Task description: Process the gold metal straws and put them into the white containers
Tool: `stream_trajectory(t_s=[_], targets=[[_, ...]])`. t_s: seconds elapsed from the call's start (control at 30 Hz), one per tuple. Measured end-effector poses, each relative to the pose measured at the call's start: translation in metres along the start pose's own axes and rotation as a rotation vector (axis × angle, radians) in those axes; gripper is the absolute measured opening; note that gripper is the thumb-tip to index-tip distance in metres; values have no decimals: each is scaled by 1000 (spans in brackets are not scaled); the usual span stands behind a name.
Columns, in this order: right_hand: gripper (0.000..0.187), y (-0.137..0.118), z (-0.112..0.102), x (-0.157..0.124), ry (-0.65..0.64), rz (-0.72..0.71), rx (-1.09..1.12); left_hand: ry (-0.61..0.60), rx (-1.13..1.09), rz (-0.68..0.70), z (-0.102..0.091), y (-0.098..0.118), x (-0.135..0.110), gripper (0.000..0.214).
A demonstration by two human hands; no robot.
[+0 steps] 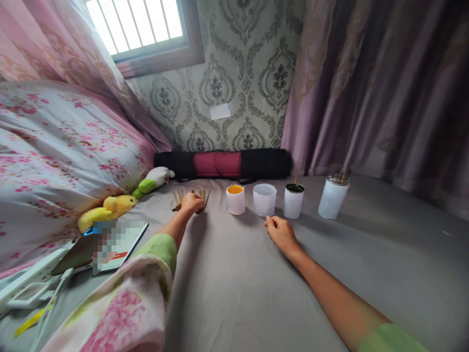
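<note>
Covering part of a cluster of thin brown sticks, my left hand pointed its fingers downward at the far left of the row of containers; whether they gripped any stick I could not tell. The sticks lay on the grey sheet, showing on both sides of that hand. My right hand was low over the sheet, its fingers curled closed with the thumb against them, the tips just in front of the base of a white cup; contact with the cup could not be made out. To the left of this cup stood a smaller white cup with orange inside, and to its right a white can with a dark interior and an orange stick rising behind its rim. Farther right, well apart from my hands, a taller white jar leaned slightly to the right in view, with thin ends showing at its top. Behind the row, a black and red roll lay along the wall; on the left, near flowered bedding, were a yellow plush toy and a tablet.
</note>
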State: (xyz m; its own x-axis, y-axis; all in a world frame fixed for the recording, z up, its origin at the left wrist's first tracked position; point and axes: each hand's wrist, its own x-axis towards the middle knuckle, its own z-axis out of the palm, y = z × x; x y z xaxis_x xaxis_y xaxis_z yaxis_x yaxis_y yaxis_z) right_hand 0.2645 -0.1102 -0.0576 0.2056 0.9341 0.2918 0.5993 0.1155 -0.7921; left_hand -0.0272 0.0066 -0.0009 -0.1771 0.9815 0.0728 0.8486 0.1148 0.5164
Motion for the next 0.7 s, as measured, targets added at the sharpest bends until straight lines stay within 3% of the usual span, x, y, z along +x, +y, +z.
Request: stream_trajectory(t_s=[0.33, 0.7], targets=[[41, -2, -1, 0, 2, -5, -10, -66, -787, -223, 15, 9, -6, 2], [40, 2, 1, 1, 0, -13, -11, -146, -1201, -335, 30, 16, -20, 14]])
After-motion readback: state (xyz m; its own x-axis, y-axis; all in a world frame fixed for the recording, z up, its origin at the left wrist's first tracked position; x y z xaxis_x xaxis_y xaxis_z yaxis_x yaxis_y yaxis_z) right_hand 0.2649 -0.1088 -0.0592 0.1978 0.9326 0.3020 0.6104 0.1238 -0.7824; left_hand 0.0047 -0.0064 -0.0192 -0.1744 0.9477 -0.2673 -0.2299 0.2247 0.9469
